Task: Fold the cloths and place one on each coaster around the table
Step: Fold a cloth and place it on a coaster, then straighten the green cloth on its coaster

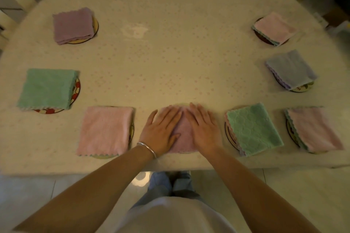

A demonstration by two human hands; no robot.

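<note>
hands: left hand [161, 130] and right hand [203, 128] both flat, fingers spread, pressing | thing: folded mauve fleece cloth [184, 134] right under them, near table edge, centred | axis: roughly square | nearer: neither really | looks like the last one

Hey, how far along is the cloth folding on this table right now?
Seven folded cloths already sit on coasters, from the purple cloth round to the far-right pink cloth. The left hand and right hand press flat on an eighth cloth. No unfolded cloths show.
</note>
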